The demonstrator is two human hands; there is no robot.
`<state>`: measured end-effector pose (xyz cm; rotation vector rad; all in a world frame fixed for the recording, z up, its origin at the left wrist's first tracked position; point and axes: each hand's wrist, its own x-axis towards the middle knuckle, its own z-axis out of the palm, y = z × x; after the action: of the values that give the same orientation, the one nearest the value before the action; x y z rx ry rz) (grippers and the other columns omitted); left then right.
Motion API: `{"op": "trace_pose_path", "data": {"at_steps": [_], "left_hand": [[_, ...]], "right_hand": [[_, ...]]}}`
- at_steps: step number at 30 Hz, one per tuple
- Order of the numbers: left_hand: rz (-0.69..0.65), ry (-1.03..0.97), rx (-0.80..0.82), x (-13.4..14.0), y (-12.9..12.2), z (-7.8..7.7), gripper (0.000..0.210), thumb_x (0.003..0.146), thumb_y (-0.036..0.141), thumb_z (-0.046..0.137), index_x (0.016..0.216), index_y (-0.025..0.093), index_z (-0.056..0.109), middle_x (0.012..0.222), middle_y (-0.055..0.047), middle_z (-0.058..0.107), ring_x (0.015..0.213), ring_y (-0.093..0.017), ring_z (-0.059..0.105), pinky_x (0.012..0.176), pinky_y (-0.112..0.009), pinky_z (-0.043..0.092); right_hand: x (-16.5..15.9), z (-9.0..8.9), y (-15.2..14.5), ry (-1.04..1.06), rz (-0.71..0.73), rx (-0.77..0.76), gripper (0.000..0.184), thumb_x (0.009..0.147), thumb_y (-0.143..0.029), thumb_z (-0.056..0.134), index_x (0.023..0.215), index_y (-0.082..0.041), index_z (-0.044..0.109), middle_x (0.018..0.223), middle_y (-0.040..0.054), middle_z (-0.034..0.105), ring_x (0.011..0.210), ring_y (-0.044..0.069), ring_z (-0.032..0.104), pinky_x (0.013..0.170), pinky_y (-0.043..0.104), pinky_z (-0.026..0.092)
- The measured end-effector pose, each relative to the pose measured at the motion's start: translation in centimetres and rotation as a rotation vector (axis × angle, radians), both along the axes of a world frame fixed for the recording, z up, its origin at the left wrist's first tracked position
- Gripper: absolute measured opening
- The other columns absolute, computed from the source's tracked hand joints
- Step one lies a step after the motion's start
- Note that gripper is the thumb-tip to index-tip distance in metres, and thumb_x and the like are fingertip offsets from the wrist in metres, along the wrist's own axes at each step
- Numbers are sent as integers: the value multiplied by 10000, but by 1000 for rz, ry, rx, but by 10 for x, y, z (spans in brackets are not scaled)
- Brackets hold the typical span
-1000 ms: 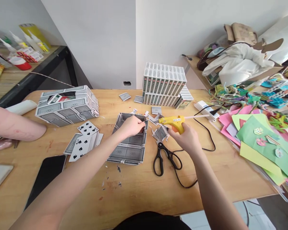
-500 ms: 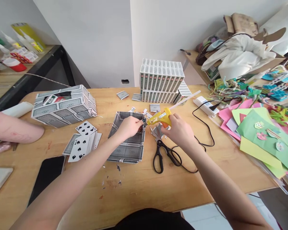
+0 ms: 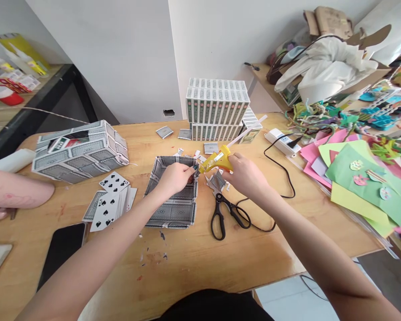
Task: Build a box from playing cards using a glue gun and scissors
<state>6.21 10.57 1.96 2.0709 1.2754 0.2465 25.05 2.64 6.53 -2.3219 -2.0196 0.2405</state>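
An open box (image 3: 169, 214) covered with grey-backed playing cards stands on the table. My left hand (image 3: 177, 177) reaches over it, thumb and finger pinched on a small dark piece of card at the right rim. Part of the box's inside is hidden behind this hand. My right hand (image 3: 247, 174) is closed round a yellow hot glue gun (image 3: 218, 159), a clear glue stick jutting from its back. The gun's nozzle is at the left fingertips, by the rim. Just below the gun, black-handled scissors (image 3: 218, 220) lie spread over cut card scraps.
Left of the box are loose playing cards (image 3: 107, 207), a phone (image 3: 63, 249) and a card-covered box (image 3: 82, 154). Stacked card packs (image 3: 217, 104) stand behind. A black cord (image 3: 292, 185) loops near the power strip (image 3: 280, 141); coloured paper (image 3: 364, 187) lies right. Another person's arm (image 3: 20, 187) rests at left.
The view has shifted slightly, so most things appear further left. The glue gun is tilted a little more steeply, its nozzle still at the rim. Both hands keep their hold.
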Motion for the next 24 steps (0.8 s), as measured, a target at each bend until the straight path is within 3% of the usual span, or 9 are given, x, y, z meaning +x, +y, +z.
{"op": "trace_pose_path", "data": {"at_steps": [24], "left_hand": [[12, -37, -28, -1, 1, -3, 456, 813, 449, 387, 592, 144, 644, 574, -32, 637, 556, -152, 566, 547, -242, 369]], "right_hand": [[8, 5, 7, 83, 61, 10, 121, 773, -224, 466, 799, -154, 562, 867, 82, 600, 741, 167, 545, 592, 253, 361]]}}
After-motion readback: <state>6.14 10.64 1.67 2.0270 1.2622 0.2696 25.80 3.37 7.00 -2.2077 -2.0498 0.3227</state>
